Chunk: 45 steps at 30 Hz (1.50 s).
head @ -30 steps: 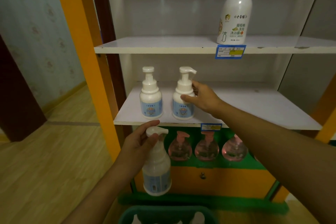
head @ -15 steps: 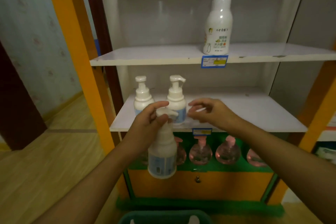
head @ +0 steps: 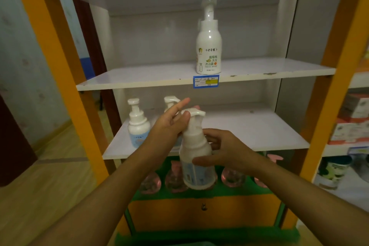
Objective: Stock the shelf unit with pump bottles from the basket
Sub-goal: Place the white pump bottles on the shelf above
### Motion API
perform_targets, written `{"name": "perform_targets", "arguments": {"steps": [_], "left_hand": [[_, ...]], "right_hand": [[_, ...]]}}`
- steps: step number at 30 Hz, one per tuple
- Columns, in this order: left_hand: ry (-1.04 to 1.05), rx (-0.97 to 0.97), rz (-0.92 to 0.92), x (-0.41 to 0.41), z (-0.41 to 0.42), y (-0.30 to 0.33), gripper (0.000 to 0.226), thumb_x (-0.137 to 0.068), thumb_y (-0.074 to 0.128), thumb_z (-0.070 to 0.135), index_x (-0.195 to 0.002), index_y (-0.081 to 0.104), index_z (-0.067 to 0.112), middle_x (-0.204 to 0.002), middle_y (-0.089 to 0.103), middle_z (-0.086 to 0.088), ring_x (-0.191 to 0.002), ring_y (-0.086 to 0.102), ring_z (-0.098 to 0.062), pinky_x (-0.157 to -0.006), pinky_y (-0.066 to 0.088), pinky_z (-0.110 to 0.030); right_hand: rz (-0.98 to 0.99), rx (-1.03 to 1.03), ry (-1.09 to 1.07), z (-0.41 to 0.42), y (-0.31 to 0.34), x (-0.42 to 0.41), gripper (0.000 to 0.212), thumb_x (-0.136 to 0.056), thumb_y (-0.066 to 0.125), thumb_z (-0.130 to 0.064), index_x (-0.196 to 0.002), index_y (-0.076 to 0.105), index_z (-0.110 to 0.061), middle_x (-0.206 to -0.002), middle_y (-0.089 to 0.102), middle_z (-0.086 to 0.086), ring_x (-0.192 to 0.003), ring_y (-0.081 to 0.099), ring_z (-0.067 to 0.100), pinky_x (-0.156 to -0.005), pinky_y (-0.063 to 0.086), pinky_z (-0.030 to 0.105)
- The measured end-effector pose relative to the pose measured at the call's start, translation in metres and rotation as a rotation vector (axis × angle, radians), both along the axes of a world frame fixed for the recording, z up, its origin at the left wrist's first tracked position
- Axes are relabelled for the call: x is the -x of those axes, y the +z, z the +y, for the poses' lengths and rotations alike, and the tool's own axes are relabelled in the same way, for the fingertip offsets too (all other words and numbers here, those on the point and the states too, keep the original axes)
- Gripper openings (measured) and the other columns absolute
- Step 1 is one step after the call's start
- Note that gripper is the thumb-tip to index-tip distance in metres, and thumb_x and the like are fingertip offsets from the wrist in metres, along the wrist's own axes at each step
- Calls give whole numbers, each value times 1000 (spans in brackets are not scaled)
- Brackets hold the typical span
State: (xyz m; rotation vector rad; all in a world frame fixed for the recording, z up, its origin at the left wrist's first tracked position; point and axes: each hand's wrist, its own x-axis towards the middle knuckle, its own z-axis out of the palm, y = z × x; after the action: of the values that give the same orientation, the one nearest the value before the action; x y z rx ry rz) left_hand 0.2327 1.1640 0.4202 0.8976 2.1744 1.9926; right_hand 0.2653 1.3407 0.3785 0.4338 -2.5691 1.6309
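I hold a white pump bottle (head: 196, 146) with a blue label upright in front of the middle shelf (head: 249, 126). My left hand (head: 169, 126) pinches its neck just under the pump head, index finger sticking out straight. My right hand (head: 227, 150) wraps the bottle's body, thumb across the front. Two matching bottles stand on the shelf's left part: one (head: 137, 126) in full view, the other (head: 170, 100) mostly hidden behind my left hand. The basket is out of view.
A taller white bottle (head: 208, 46) stands on the upper shelf (head: 139, 78). Several pink bottles (head: 232, 177) sit on the green ledge below. Orange posts (head: 60, 66) frame the unit. A neighbouring shelf at the right holds boxes (head: 355, 122).
My right hand left the shelved bottle and came round the body of the held bottle. My left hand lifted that bottle up and to the right. The view tilted upward.
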Motion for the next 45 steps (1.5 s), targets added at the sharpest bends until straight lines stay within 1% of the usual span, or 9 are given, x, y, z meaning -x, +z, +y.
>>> {"name": "perform_targets", "arguments": {"steps": [3, 6, 9, 16, 20, 25, 33, 40, 45], "left_hand": [[56, 98, 24, 1, -18, -10, 44, -86, 51, 44, -128, 52, 32, -129, 59, 11, -119, 56, -8, -105, 43, -37], [87, 181, 10, -2, -41, -23, 39, -82, 53, 45, -118, 61, 30, -121, 64, 11, -114, 59, -9, -102, 46, -42], [99, 168, -49, -5, -51, -39, 36, -78, 55, 37, -110, 65, 25, -112, 69, 9, -105, 65, -11, -98, 49, -42], [101, 206, -157, -10, -64, -72, 24, -91, 51, 11, -108, 66, 18, -98, 72, 20, -97, 66, -4, -76, 53, -15], [110, 199, -209, -11, -69, -79, 27, -90, 52, 10, -95, 72, 27, -95, 74, 15, -95, 64, -28, -77, 48, -36], [116, 223, -218, -6, -77, -88, 18, -85, 60, 26, -96, 72, 33, -112, 67, -8, -99, 66, -24, -92, 50, -54], [113, 246, -210, -2, -81, -100, 23, -91, 55, 13, -105, 70, 22, -116, 60, -14, -103, 64, -24, -91, 54, -42], [110, 208, -212, -9, -73, -94, 25, -91, 52, 8, -107, 68, 19, -109, 69, -3, -101, 66, -15, -82, 56, -27], [135, 174, -207, -11, -71, -85, 25, -92, 52, 11, -106, 66, 25, -101, 72, 17, -97, 67, -8, -82, 54, -28]], "right_hand": [[49, 6, -183, 15, -1, 5, 69, -57, 84, -40, -119, 57, -29, -112, 67, -9, -101, 65, 11, -84, 57, 38], [128, -75, -416, 26, 4, 17, 70, -62, 84, -36, -123, 52, -24, -108, 58, -13, -98, 57, 10, -78, 50, 25], [157, -59, -527, 32, 3, 39, 72, -64, 84, -35, -126, 51, -19, -112, 57, -6, -100, 54, 13, -84, 49, 31], [115, -29, -595, 30, -3, 78, 71, -65, 84, -32, -126, 52, -16, -122, 62, 4, -97, 54, 13, -84, 47, 29], [98, -28, -625, 26, -9, 91, 72, -64, 85, -33, -126, 51, -15, -122, 61, 5, -95, 54, 14, -82, 46, 28], [58, -37, -605, 25, -16, 99, 71, -66, 84, -33, -127, 50, -16, -123, 61, 5, -108, 58, 23, -88, 48, 34], [69, -1, -615, 25, -24, 96, 72, -68, 83, -32, -128, 48, -15, -127, 58, 6, -99, 50, 14, -83, 43, 28], [79, -8, -594, 30, -24, 86, 87, -67, 81, -40, -138, 35, -20, -140, 48, 2, -120, 50, 22, -94, 44, 35], [236, 44, -615, 29, -15, 58, 64, -72, 79, -35, -126, 48, -20, -119, 55, -3, -98, 56, 15, -73, 45, 19]]}}
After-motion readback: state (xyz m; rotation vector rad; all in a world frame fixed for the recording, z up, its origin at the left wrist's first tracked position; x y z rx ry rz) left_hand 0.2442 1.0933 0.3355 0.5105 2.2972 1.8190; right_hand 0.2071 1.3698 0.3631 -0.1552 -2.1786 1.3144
